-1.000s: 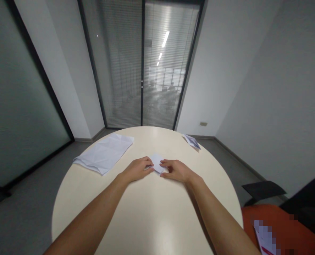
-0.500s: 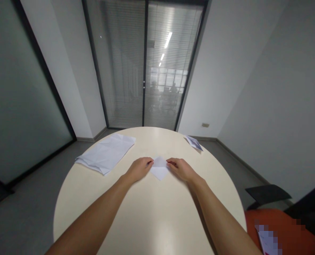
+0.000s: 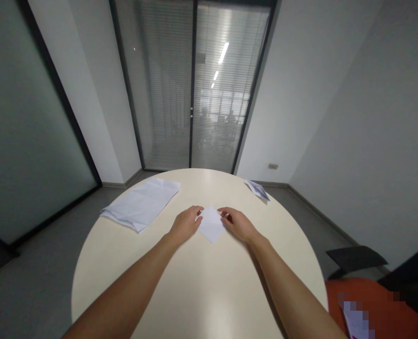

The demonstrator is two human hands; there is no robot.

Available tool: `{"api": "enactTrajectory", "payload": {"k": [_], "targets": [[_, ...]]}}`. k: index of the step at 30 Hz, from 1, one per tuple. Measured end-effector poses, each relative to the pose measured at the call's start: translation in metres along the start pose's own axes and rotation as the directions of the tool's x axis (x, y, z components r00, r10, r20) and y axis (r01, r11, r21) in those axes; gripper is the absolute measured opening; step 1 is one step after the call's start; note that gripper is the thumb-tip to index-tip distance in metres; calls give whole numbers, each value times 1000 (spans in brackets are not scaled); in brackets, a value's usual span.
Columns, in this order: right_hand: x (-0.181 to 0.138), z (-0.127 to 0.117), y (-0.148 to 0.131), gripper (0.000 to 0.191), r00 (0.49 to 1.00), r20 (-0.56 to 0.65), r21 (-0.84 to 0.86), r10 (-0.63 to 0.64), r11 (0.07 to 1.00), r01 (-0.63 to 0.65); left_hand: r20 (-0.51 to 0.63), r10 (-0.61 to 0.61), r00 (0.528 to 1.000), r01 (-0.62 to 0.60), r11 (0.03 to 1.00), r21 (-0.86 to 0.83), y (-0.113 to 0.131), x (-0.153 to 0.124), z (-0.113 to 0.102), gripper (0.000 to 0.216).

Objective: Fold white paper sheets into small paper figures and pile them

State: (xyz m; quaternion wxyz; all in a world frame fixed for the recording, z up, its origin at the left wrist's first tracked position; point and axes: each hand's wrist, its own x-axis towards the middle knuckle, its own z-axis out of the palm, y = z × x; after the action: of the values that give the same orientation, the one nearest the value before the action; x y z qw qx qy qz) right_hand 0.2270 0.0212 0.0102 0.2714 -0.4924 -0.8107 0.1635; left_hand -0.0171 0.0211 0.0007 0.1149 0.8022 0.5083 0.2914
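Observation:
A small folded white paper [image 3: 211, 224], diamond-shaped, lies on the round cream table [image 3: 198, 287] between my hands. My left hand [image 3: 185, 224] rests at its left corner, fingers curled and pinching the edge. On the other side, my right hand [image 3: 237, 223] grips the right corner with bent fingers. Both forearms reach in from the bottom of the view.
A larger creased white sheet [image 3: 141, 203] lies at the table's far left. Another small folded paper [image 3: 257, 189] sits near the far right edge. An orange seat [image 3: 374, 308] and a dark chair [image 3: 355, 258] stand at the right. Glass doors with blinds are behind the table.
The folded paper has been opened out into a wider diamond shape, and my hands have moved slightly apart to its two side corners.

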Motion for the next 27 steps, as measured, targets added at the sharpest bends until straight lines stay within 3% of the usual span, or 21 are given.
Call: {"api": "enactTrajectory", "payload": {"k": [8, 12, 20, 27], "targets": [[1, 7, -13, 40, 984, 33, -110, -178, 977, 180, 0, 83, 997, -82, 993, 88, 2, -3, 3, 29], [1, 18, -20, 45, 966, 109, -103, -233, 964, 245, 2, 107, 994, -107, 991, 80, 1, -2, 5, 22], [-3, 19, -21, 57, 951, 289, -159, -110, 974, 161, 66, 150, 987, -155, 984, 87, 1, -1, 3, 25], [-7, 14, -26, 60, 953, 301, -181, -34, 979, 92, 119, 118, 986, -135, 980, 147, 10, -2, -7, 22]]}}
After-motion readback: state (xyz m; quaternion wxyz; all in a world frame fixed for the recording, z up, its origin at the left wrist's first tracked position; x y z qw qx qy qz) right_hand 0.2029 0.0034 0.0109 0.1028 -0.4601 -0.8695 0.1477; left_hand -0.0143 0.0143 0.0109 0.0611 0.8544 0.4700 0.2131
